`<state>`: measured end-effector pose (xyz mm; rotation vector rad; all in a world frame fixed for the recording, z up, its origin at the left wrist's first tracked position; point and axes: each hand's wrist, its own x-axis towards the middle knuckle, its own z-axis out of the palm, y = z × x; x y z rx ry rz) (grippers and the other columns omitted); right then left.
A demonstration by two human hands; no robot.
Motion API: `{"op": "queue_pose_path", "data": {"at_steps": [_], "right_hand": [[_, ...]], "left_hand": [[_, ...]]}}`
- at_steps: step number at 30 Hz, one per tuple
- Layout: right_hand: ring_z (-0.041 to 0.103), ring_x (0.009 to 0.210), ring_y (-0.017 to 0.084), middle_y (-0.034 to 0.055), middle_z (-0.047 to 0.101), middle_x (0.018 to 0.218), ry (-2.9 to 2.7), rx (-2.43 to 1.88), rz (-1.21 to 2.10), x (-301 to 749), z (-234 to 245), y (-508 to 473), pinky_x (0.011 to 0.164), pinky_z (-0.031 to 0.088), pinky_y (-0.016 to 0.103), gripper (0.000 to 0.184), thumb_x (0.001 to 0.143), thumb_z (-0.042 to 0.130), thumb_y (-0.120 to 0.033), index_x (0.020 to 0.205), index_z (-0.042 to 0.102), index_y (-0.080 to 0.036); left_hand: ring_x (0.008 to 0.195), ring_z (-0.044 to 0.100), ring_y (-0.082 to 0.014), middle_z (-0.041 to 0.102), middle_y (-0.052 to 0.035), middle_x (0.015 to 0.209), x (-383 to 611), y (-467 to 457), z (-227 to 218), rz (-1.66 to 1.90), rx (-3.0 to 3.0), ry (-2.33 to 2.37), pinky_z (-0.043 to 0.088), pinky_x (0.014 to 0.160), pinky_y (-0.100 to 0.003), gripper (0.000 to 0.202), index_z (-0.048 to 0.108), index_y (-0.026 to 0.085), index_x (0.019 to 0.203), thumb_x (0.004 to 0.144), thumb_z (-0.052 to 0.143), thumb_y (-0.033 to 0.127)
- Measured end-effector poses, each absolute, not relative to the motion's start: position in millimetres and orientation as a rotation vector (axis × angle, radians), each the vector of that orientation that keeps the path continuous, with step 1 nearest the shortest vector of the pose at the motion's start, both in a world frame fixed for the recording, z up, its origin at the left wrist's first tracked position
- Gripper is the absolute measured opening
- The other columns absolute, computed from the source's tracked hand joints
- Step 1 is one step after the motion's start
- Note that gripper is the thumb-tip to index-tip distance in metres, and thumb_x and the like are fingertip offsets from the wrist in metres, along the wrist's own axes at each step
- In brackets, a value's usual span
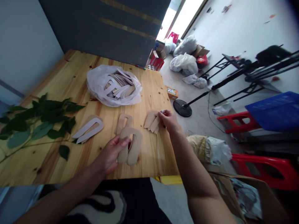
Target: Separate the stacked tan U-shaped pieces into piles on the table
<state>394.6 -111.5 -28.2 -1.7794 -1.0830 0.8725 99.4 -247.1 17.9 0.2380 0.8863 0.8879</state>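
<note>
I look down from far away through the head camera at my wooden table (149, 93). My left hand (109, 154) is closed in a narrow grip on a tan card U (132, 146). My fingers (122, 142) wrap around its left leg, and the round top of the U sticks up past them. The U is a bit tilted, with its legs down near the table. There may be a second card behind it, but I cannot tell.

My right hand (169, 121) makes a narrow pinch on the edge of a small pile of tan card strips (150, 122). The pile sits just to the left of that hand, and my fingertips (161, 114) touch it. I cannot tell if the pile is off the table.

Just past the held U, another card U (123, 123) lies on the table between my hands. Farther left, a flat card U with white on it (88, 129) lies near a leafy green branch (39, 121). Past them, a white plastic bag (98, 84) full of card pieces sits on the table.
</note>
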Motion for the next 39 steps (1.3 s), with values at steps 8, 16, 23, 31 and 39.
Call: {"op": "queue_pose_path", "data": {"at_steps": [8,16,23,31,39], "right_hand": [[0.049,0.06,0.013,-0.0003,0.06,0.074,-1.287,-1.55,0.972,329.7,17.8,-200.3,0.054,0.04,0.026,0.037,0.081,0.072,-0.058,0.087,0.064,-0.023],[0.035,0.056,0.009,-0.0054,0.046,0.064,-1.165,-1.423,1.365,279.3,27.2,-256.2,0.05,0.03,0.024,0.043,0.073,0.084,-0.056,0.074,0.058,-0.021],[0.041,0.056,0.011,-0.0031,0.054,0.068,-1.201,-1.416,1.235,280.8,28.7,-261.7,0.05,0.035,0.025,0.038,0.075,0.082,-0.055,0.081,0.061,-0.024],[0.052,0.062,0.013,0.0019,0.064,0.086,-1.507,-1.532,0.795,285.3,25.0,-268.3,0.057,0.045,0.028,0.026,0.083,0.077,-0.046,0.091,0.065,-0.025],[0.053,0.065,0.014,0.0007,0.058,0.084,-1.766,-1.415,0.851,295.4,34.2,-273.5,0.06,0.044,0.03,0.016,0.087,0.073,-0.037,0.099,0.069,-0.026]], "left_hand": [[0.068,0.066,-0.015,0.073,-0.0017,0.079,99.2,-253.2,16.3,0.89,0.263,0.803,0.055,0.062,-0.027,0.051,0.071,0.015,0.093,0.057,0.099,0.038],[0.083,0.071,-0.0192,0.077,-0.0068,0.095,95.9,-268.5,10.7,0.915,0.391,0.709,0.055,0.08,-0.032,0.046,0.071,0.016,0.11,0.073,0.089,0.036],[0.092,0.072,-0.0225,0.077,-0.0076,0.097,90.6,-279.5,19.1,0.901,0.445,0.75,0.054,0.08,-0.03,0.039,0.073,0.017,0.105,0.072,0.088,0.031],[0.09,0.069,-0.0218,0.076,-0.0066,0.093,93.4,-279.6,20.2,0.867,0.601,0.795,0.052,0.078,-0.028,0.033,0.076,0.019,0.106,0.074,0.083,0.026],[0.093,0.068,-0.0227,0.075,-0.0044,0.094,101.7,-277.7,23.3,0.786,0.784,0.816,0.05,0.078,-0.029,0.029,0.076,0.02,0.105,0.075,0.076,0.021]]}}
